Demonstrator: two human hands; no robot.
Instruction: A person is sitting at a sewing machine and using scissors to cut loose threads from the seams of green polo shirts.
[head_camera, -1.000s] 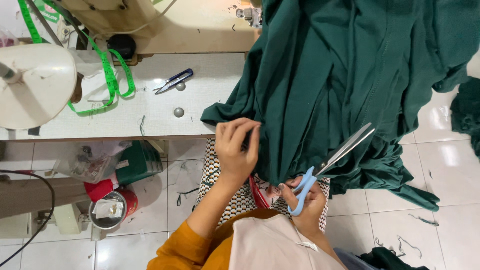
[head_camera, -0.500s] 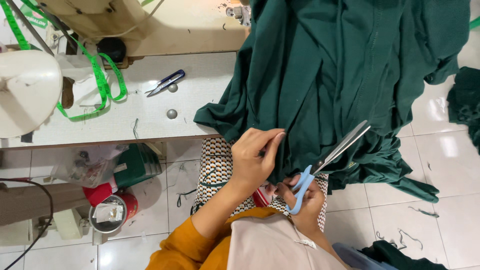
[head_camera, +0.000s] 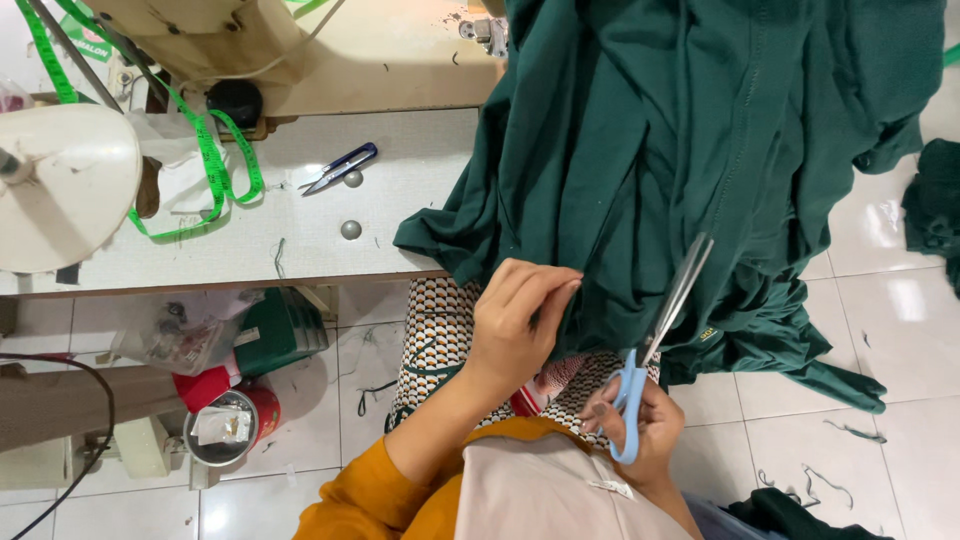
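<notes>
Your left hand (head_camera: 515, 320) pinches the fabric (head_camera: 690, 150) edge hanging off the worktop (head_camera: 300, 230). Your right hand (head_camera: 640, 425) grips scissors (head_camera: 660, 330), blades nearly closed against the cloth; open floor (head_camera: 880, 400) to the right.

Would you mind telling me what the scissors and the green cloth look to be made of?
The scissors: bright metal blades that catch the light, with smooth light-blue handles, probably plastic. The green cloth: soft, matte woven or knit fabric, judging by its loose folds and drape; the fibre cannot be told.
</notes>
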